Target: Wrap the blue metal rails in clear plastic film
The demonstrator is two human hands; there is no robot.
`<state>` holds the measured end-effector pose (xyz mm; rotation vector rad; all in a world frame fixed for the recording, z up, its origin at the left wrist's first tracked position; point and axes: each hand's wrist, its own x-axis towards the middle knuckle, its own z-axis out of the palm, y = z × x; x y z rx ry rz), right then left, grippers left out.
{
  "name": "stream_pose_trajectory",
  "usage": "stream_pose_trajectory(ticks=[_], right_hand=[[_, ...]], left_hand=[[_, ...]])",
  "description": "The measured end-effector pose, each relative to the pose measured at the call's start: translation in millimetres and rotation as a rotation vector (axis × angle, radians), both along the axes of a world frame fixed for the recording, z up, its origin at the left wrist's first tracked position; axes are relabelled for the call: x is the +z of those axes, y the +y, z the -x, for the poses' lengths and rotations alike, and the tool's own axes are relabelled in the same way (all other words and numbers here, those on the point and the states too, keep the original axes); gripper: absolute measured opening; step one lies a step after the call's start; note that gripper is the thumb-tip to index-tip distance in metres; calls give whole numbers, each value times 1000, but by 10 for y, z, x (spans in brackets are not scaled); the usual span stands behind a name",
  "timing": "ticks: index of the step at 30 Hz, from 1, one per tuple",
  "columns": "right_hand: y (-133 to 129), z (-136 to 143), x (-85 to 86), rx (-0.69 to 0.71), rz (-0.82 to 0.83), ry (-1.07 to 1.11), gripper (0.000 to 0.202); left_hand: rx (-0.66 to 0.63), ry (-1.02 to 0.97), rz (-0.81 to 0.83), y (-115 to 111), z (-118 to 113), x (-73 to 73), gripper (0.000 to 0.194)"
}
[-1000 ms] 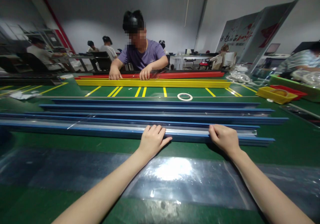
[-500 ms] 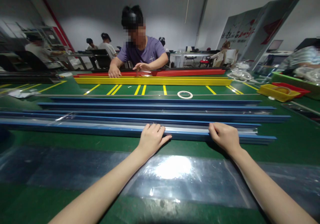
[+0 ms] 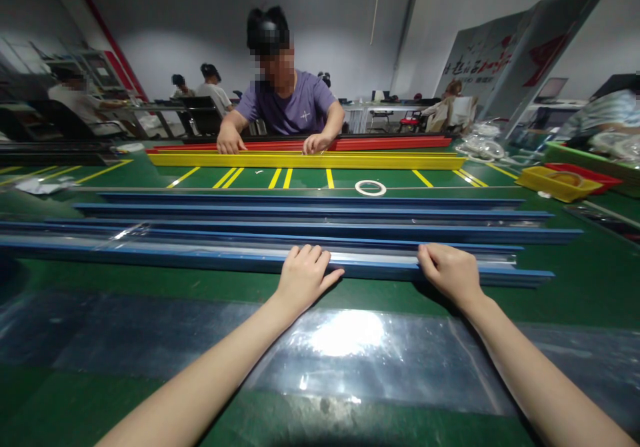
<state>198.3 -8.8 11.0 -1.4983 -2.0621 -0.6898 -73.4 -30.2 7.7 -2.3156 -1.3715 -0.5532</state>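
A long blue channel rail (image 3: 210,258) lies across the green table in front of me, a pale shiny strip (image 3: 370,258) running along its inside. My left hand (image 3: 306,275) grips its near wall, the fingers bent over the top edge and the thumb stretched along the outside. Farther right, my right hand (image 3: 450,272) is closed in a fist at the same rail, knuckles up; whatever its fingers pinch is hidden. More blue rails (image 3: 300,212) lie parallel just behind. Clear plastic film (image 3: 200,340) lies flat beneath my forearms.
Beyond the blue rails are a white tape ring (image 3: 371,188), a yellow rail (image 3: 305,161) and red rails (image 3: 390,143). A co-worker in a purple shirt (image 3: 295,107) handles those rails. Yellow and red trays (image 3: 560,183) stand at right, near bundled clear material (image 3: 480,144).
Both my hands stay in place on the rail. Across the table, the co-worker's hand at the right has moved right and down to the red rail.
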Motion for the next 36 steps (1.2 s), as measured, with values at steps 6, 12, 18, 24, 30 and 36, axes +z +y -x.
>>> stream_pose_trajectory(ticks=[6, 12, 18, 24, 30, 36], right_hand=[[6, -2, -1, -13, 40, 1, 43], [-3, 1, -5, -14, 28, 12, 43], [-6, 1, 0, -13, 36, 21, 44], [-11, 2, 6, -18, 53, 22, 44], [-26, -7, 56, -35, 198, -1, 43], [-5, -41, 84, -51, 324, -13, 41]], left_hand=[[6, -10, 12, -6, -9, 2, 35], [-20, -43, 17, -8, -7, -4, 32], [-41, -60, 11, 1, -2, -5, 31], [-32, -59, 19, -1, -6, 1, 32], [-64, -84, 43, -4, 4, 5, 31], [-59, -87, 39, 7, 6, -5, 33]])
